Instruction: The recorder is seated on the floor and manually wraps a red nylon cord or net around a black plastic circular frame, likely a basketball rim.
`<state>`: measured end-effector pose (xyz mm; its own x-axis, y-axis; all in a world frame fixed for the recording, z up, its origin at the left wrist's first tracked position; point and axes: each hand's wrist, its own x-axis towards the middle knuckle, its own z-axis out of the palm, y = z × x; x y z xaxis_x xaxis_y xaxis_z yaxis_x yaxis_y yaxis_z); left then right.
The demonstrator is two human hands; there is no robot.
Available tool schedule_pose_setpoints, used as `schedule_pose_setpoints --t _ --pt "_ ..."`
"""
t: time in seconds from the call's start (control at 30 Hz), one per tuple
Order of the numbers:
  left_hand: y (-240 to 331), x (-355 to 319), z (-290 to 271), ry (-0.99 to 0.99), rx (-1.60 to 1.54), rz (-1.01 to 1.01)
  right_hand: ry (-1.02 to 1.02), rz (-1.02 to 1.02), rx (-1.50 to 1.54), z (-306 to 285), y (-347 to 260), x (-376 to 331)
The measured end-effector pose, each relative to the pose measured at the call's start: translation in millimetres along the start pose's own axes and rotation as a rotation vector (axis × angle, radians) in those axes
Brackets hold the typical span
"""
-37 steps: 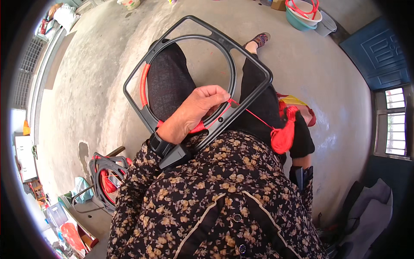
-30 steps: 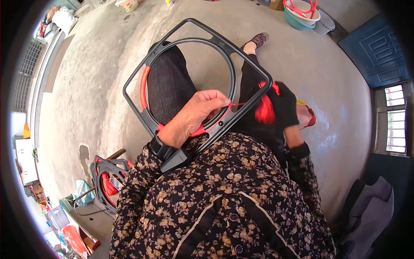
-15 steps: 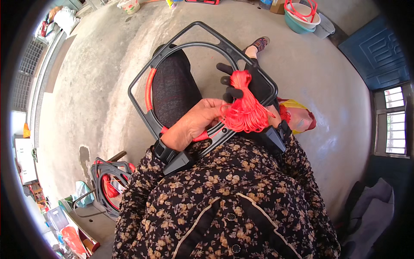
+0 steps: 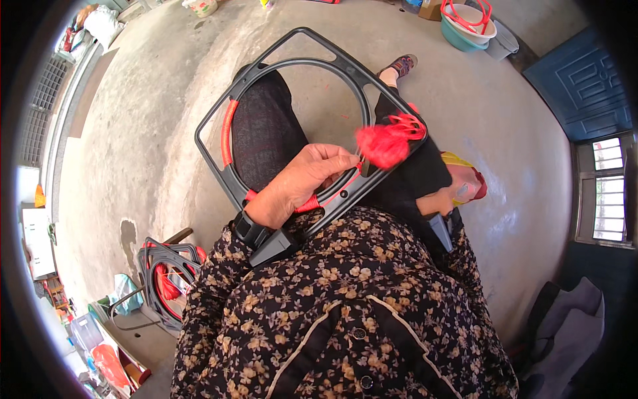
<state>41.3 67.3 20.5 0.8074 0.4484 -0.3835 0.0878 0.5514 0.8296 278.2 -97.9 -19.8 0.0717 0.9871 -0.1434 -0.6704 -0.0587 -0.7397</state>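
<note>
A black frame [image 4: 312, 61] with a round inner ring lies over my lap. Red cord is wound round its left side [image 4: 228, 133] and round its near edge. My left hand [image 4: 302, 174] reaches over the ring, thumb and finger pinched on a thin red strand by the right side of the ring. A bundle of red cord [image 4: 389, 141], blurred by motion, is at the frame's right side, its loops over the outer bar. My right hand [image 4: 435, 201] is below that side; its bare wrist shows, but the dark-gloved fingers are hidden.
Another black frame with red cord [image 4: 166, 279] stands at the lower left beside a pale blue bag [image 4: 127, 292]. A yellow and red bag [image 4: 468, 183] is right of my leg. Stacked basins [image 4: 465, 41] stand at the upper right, and a grey chair [image 4: 571, 326] at the lower right.
The cord bundle has swung right and up, from in front of the frame to its right bar. My right hand's gloved fingers have gone from sight. My left hand has moved slightly right.
</note>
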Motion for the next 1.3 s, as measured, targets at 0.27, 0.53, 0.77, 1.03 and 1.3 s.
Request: schedule_pose_setpoints --t 0.27,0.53,0.77,1.03,1.3 --pt "3 0 -1 -0.024 0.004 0.041 0.106 -0.067 0.049 -5 -2 -24" --pt "7 2 3 -0.054 0.000 0.066 0.077 -0.050 -0.097 -2 9 -34" --pt "1 7 0 -0.014 -0.036 0.063 0.395 -0.242 0.076 -38 6 -45" --pt "2 7 -2 -0.042 -0.090 -0.006 0.605 -0.307 -0.073 -35 -13 -11" --pt "-1 5 2 -0.033 -0.042 -0.048 -0.331 0.183 -2.110 -8 2 24"
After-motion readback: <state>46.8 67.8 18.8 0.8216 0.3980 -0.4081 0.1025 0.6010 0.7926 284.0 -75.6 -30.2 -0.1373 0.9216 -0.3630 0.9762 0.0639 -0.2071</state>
